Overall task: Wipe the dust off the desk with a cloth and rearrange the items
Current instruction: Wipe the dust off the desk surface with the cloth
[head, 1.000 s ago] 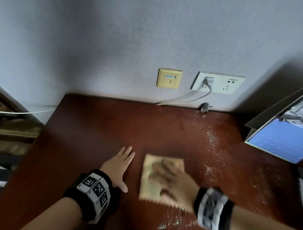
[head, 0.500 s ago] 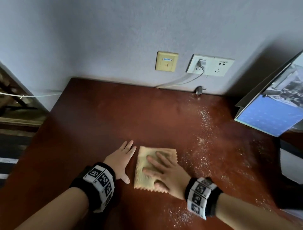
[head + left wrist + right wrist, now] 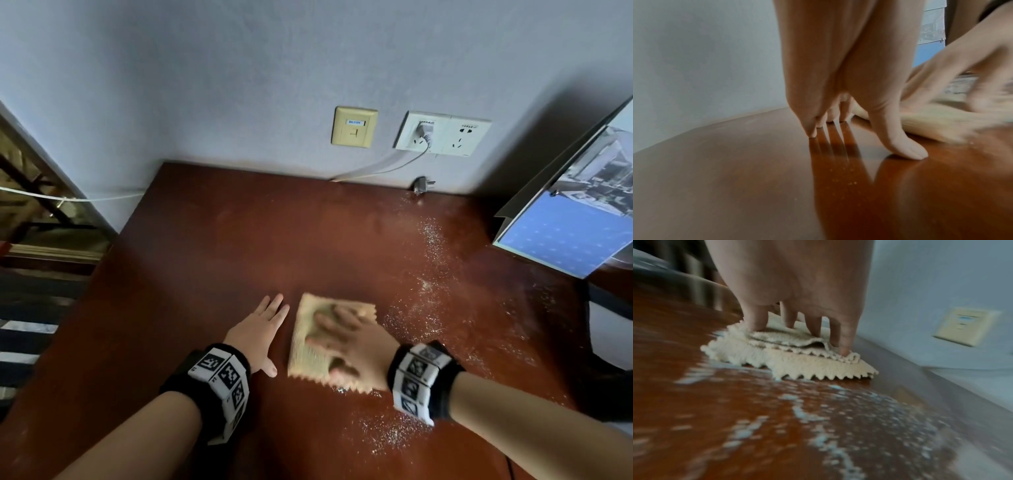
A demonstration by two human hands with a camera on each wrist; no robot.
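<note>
Head view high above the desk [image 3: 239, 240], facing down; wrist views low, close, sharing its surface.

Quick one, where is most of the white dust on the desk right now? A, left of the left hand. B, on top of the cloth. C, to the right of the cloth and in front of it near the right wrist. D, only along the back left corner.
C: the white dust lies on the desk right of the cloth under the right hand, with more near that wrist.
</note>
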